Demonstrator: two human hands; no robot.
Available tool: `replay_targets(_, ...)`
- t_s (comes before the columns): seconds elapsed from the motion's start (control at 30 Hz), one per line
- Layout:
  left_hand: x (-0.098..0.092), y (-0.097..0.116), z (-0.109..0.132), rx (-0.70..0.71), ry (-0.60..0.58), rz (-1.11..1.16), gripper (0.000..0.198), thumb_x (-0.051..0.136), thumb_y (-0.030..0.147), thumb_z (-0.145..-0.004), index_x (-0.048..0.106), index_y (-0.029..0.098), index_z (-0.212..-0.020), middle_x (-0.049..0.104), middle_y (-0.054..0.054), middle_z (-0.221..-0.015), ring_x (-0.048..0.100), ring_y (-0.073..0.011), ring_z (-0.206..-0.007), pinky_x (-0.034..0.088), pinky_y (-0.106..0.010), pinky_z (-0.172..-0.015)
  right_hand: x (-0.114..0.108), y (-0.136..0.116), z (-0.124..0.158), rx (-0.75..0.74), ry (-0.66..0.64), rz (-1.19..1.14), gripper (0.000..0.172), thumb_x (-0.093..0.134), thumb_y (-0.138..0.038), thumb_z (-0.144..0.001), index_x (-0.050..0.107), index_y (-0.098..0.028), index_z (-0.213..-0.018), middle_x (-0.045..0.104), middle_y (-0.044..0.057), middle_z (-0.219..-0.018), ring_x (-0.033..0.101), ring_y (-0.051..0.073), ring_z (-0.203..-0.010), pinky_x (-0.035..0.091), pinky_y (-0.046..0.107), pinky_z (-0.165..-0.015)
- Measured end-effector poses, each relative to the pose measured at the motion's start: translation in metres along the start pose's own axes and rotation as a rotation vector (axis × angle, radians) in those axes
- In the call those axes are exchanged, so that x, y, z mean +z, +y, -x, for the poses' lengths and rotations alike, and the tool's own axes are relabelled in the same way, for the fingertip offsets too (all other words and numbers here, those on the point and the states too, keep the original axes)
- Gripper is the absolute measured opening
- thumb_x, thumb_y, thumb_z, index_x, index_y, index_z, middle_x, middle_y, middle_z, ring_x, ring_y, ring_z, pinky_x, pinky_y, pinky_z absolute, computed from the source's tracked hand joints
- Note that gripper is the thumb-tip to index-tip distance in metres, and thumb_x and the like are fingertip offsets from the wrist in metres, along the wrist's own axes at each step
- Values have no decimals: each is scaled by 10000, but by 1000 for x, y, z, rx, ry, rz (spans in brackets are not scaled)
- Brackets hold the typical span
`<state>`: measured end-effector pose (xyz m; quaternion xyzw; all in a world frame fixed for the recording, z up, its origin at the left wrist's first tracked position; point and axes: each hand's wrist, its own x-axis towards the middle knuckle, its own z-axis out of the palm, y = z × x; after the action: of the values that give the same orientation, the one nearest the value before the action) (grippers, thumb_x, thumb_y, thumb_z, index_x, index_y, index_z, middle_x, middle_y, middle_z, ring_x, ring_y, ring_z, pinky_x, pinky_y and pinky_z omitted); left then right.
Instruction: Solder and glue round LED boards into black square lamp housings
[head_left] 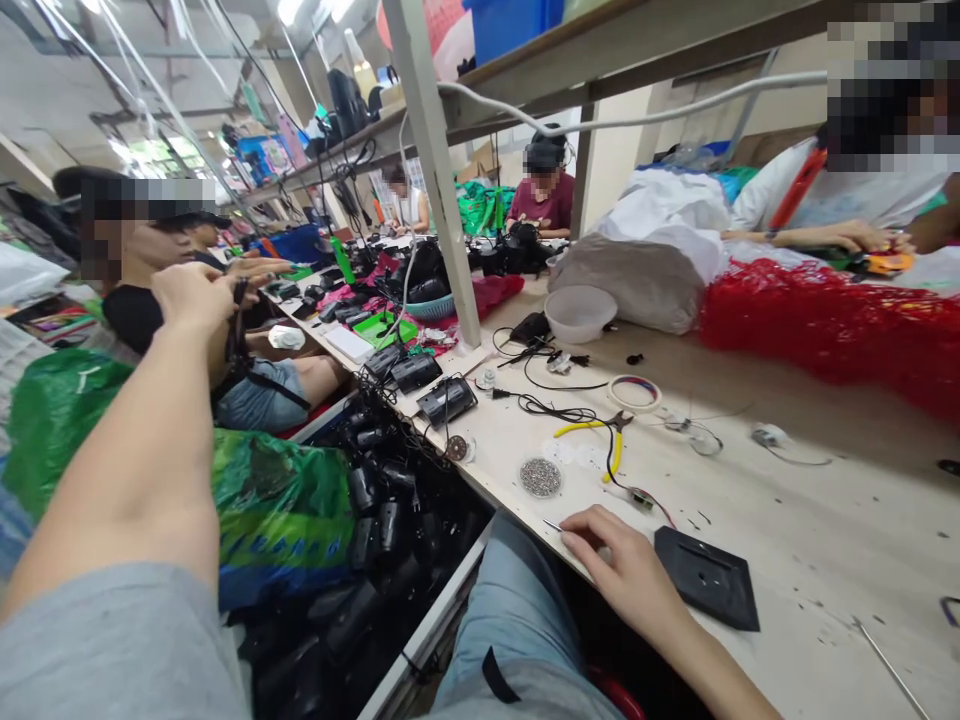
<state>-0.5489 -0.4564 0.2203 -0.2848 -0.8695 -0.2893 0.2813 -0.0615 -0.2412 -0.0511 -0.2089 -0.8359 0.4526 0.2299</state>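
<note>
My left hand (196, 300) is raised at the end of an outstretched arm, over a green bag. Its fingers are closed on what looks like a black cord (240, 325) hanging down. At the bench's front edge, my right hand (619, 560) rests with fingers pinched around a thin pointed metal piece (553, 525); the rest of it is hidden. Just right of that hand lies a flat black plastic plate (709, 577). Beyond it are a small circuit board (640, 497) with wires, yellow-handled cutters (616, 440) and a round dish of small metal screws (541, 478).
A bin of black housings (390, 530) stands below the bench, beside the green bag (281, 500). Black devices (448, 402) line the bench edge. A post (439, 170) supports the shelf. A seated co-worker (135, 270) is at the left. A metal rod (892, 665) lies right.
</note>
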Motion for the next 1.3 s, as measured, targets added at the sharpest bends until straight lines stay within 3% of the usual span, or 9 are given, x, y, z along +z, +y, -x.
replay_targets(0.1, 18, 21, 7, -163, 217, -296, 380, 569, 333, -862, 611, 109, -1167, 557, -146, -1376, 524, -280, -1147, 394, -440, -1075, 3, -9, -18, -19, -57, 26, 244, 513, -375, -931, 671, -237, -807, 709, 49, -808, 680, 207, -745, 541, 320, -706)
replay_targets(0.17, 37, 42, 19, -19, 55, -383, 420, 548, 334, -886, 609, 86, -1219, 545, -176, -1400, 532, -292, -1185, 410, -422, -1058, 10, -13, -25, -20, -88, 26, 243, 503, -352, -939, 663, -230, -803, 701, 45, -804, 669, 196, -743, 529, 312, -712)
replay_targets(0.37, 130, 104, 92, 237, -614, -271, 421, 528, 521, -917, 713, 164, -790, 725, -73, -835, 641, -219, -814, 455, -288, -744, 34, -17, -21, -21, -182, 7, 246, 492, -325, -956, 652, -220, -801, 688, 39, -797, 658, 182, -738, 508, 298, -703)
replay_targets(0.57, 193, 124, 138, 41, -794, -203, 381, 743, 565, -729, 689, 194, -662, 744, -91, -816, 686, -254, -870, 466, -277, -719, 23, -14, -7, -21, -198, 57, 267, 477, -315, -978, 655, -224, -800, 689, 29, -786, 668, 172, -732, 499, 277, -684)
replay_targets(0.7, 206, 120, 136, -112, -799, -76, 263, 835, 377, -611, 649, 197, -566, 722, -77, -756, 685, -264, -864, 479, -292, -727, 2, -16, -35, -99, -144, 143, 264, 477, -306, -980, 674, -223, -825, 695, 36, -789, 663, 171, -727, 496, 275, -679)
replay_targets(0.87, 209, 111, 140, -208, -790, 123, 224, 761, 249, -650, 594, 195, -511, 572, -9, -491, 624, -200, -615, 449, -275, -599, -5, -5, -134, -44, -64, 356, 122, 589, -229, -896, 697, -203, -945, 721, 49, -878, 666, 191, -797, 508, 312, -782)
replay_targets(1.07, 205, 100, 154, -309, -729, 495, 205, 687, 315, -706, 553, 187, -619, 624, 4, -572, 620, -143, -565, 493, -230, -536, 41, 19, -246, -11, -37, 432, 374, 588, -99, -874, 650, -155, -1239, 681, 131, -1163, 654, 230, -1048, 486, 356, -961)
replay_targets(1.17, 206, 93, 163, -361, -694, 763, 300, 753, 381, -650, 525, 186, -652, 651, -5, -623, 664, -154, -613, 533, -238, -558, 68, 23, -275, -29, -80, 434, 461, 608, -85, -883, 610, -186, -1332, 641, 137, -1268, 633, 241, -1145, 472, 378, -1023)
replay_targets(1.3, 213, 84, 172, -435, -677, 1047, 415, 842, 396, -551, 511, 176, -674, 717, -37, -810, 658, -126, -571, 540, -244, -530, 90, 25, -295, -69, -175, 405, 312, 634, -250, -959, 629, -189, -1265, 659, 92, -1245, 641, 228, -1133, 513, 453, -1013)
